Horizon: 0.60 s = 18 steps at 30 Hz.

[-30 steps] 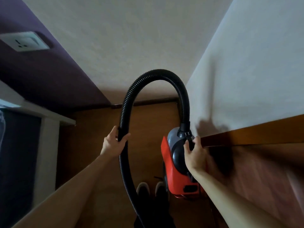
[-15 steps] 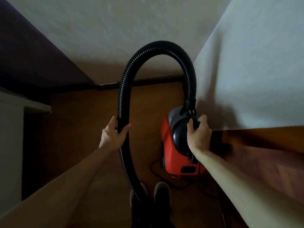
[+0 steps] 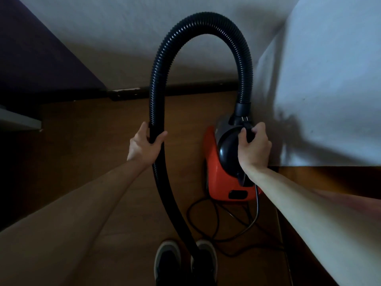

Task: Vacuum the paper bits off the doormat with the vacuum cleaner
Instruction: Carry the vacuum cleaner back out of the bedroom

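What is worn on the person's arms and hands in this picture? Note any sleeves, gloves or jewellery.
Nothing is worn on them. The left hand and right hand have no gloves, and no ring or watch shows. The left forearm and right forearm have no sleeve in view. The only clothing seen is a pair of dark shoes with pale rims.

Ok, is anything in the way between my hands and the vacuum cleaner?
Nothing: the left hand grips the hose and the right hand grips the vacuum cleaner by its handle. The power cord loops on the floor by the shoes; the doormat is out of view.
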Each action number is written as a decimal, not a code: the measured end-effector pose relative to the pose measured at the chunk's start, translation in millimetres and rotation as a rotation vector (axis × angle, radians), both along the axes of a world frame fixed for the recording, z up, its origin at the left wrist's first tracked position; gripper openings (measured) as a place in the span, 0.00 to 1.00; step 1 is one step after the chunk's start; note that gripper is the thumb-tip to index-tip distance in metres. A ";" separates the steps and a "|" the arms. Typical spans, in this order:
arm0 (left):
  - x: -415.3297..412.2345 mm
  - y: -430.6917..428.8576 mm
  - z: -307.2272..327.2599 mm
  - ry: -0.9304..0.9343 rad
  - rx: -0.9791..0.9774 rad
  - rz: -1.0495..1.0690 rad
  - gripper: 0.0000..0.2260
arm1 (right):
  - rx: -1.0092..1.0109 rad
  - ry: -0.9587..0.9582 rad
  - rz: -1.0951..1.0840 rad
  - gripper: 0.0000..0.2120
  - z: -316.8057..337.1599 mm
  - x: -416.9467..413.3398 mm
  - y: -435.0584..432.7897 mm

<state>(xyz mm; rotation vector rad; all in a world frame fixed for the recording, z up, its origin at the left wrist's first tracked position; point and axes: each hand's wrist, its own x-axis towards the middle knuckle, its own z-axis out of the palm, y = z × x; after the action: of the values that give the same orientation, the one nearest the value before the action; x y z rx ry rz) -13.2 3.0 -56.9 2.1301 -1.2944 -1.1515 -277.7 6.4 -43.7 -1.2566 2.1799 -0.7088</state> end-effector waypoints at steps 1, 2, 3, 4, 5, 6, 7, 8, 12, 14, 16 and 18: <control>0.4 -2.1 -4.4 0.002 -0.001 -0.005 0.15 | -0.004 -0.001 0.002 0.09 -4.6 -1.1 -1.1; 0.8 -4.4 -8.4 0.007 -0.006 -0.009 0.14 | -0.005 -0.001 0.002 0.09 -9.2 -2.3 -2.5; 0.6 -6.6 -12.8 0.008 -0.012 -0.014 0.14 | -0.004 0.000 -0.001 0.09 -14.1 -3.8 -3.6; -0.2 -9.2 -15.8 0.007 -0.016 -0.018 0.13 | -0.005 -0.003 -0.003 0.09 -18.3 -4.9 -5.0; -0.5 -11.9 -19.2 0.007 -0.017 -0.019 0.12 | -0.011 -0.012 -0.003 0.10 -22.7 -5.2 -6.2; -1.4 -14.3 -22.7 0.013 -0.016 -0.014 0.12 | -0.023 -0.023 -0.003 0.10 -27.3 -5.0 -6.9; -1.7 -16.8 -27.2 0.021 -0.012 -0.004 0.12 | -0.037 -0.032 -0.005 0.10 -32.1 -3.8 -7.5; -1.6 -18.5 -31.0 0.029 -0.008 0.007 0.12 | -0.046 -0.038 -0.005 0.10 -36.3 -1.8 -8.5; -1.1 -24.3 -44.2 0.037 0.009 0.064 0.16 | -0.041 -0.022 -0.002 0.10 -43.7 3.9 -15.6; 0.7 -29.3 -48.0 0.027 0.008 0.087 0.16 | -0.023 -0.010 0.001 0.10 -43.9 4.6 -20.2; 2.3 -36.4 -50.3 0.019 0.021 0.107 0.16 | -0.007 0.003 -0.006 0.11 -45.3 4.8 -24.7; 4.4 -45.5 -51.4 0.010 0.025 0.120 0.17 | 0.004 0.026 -0.014 0.11 -48.5 4.8 -28.5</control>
<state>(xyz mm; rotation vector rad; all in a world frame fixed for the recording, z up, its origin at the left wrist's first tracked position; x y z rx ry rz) -8.8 -42.5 -108.3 2.1854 -1.1364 -1.1326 -272.9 -22.1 -92.3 -1.2569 2.2120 -0.6972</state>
